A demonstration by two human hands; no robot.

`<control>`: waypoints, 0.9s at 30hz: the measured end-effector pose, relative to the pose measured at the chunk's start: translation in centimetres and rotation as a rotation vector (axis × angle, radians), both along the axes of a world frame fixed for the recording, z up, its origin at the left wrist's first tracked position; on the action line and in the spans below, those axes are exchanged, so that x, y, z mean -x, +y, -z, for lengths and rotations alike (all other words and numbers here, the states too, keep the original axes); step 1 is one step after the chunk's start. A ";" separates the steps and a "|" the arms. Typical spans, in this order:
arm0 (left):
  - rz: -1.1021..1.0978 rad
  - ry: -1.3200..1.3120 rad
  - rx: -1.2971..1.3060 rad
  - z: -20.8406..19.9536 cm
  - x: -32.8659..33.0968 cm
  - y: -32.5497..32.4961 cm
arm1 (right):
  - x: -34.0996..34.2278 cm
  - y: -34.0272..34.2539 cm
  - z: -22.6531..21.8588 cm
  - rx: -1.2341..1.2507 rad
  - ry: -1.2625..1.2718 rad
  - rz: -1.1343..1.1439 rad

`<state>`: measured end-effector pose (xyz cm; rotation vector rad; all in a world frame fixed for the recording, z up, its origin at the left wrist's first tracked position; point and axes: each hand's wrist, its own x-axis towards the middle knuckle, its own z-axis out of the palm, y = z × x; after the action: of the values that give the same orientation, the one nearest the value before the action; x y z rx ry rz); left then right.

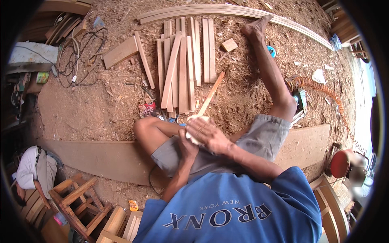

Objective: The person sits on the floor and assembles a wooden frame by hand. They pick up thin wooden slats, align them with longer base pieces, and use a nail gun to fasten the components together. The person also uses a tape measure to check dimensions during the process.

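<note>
My right hand [209, 134], slightly blurred, lies across a pale, crumpled-looking piece [194, 139] over my lap, its fingers bent around the top. It could be cloth or sanding paper; I cannot tell which. My left hand [187, 146] grips the same piece from the near left, thumb up along its side. From under the pale piece a narrow wood strip [212, 94] points away from me, slanting right. Its near end is hidden by my hands.
Beyond my knees lies a pile of wood strips [184, 69] on shavings. A wood block [229, 45], long boards [210, 9], a blue tape roll [271, 51] and an orange coiled hose [324, 87] surround it. A wide plank [101, 158] runs beneath me. Another person [34, 168] bends at left by a wooden stool [81, 204].
</note>
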<state>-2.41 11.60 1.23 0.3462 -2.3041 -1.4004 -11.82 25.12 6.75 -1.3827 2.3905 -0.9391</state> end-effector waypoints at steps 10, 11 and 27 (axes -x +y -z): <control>-0.016 -0.125 0.083 -0.8 -0.1 0.2 | -1.1 0.0 1.9 -0.012 -0.061 0.030; -0.007 -0.168 0.073 -0.8 -0.2 0.2 | -1.3 -0.2 1.9 0.250 -0.129 -0.144; -0.090 -0.158 -0.007 0.3 0.7 0.6 | 3.2 -1.0 -0.6 -0.071 -0.010 0.172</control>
<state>-3.07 12.17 0.96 0.5743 -2.3763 -1.3816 -15.02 24.12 7.31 -1.1597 2.5407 -0.8888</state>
